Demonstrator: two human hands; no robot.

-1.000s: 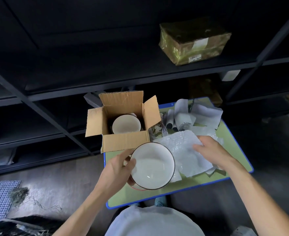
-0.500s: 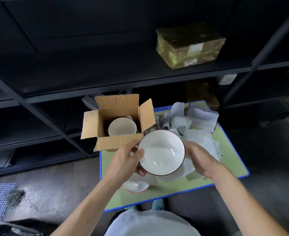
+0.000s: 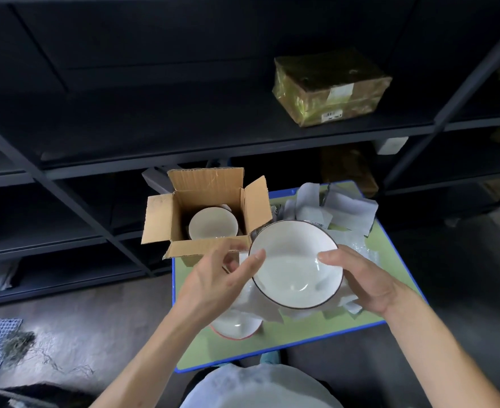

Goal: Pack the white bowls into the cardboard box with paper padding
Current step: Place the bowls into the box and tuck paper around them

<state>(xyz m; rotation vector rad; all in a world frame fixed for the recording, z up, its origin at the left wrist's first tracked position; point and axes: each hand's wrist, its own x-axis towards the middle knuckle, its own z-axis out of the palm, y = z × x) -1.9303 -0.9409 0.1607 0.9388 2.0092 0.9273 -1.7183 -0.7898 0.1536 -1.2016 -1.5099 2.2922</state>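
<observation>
The left hand (image 3: 219,281) and right hand (image 3: 369,281) grip the dark-rimmed white bowl (image 3: 297,269) from opposite sides, each thumb hooked over the rim and the fingers curled beneath. The bowl is held tilted above the green table (image 3: 304,334), just beside the open cardboard box (image 3: 204,187), which contains a second bowl (image 3: 213,223). Crumpled paper padding (image 3: 348,210) lies behind the held bowl. A red-rimmed bowl (image 3: 237,325) rests on the table under the left forearm.
</observation>
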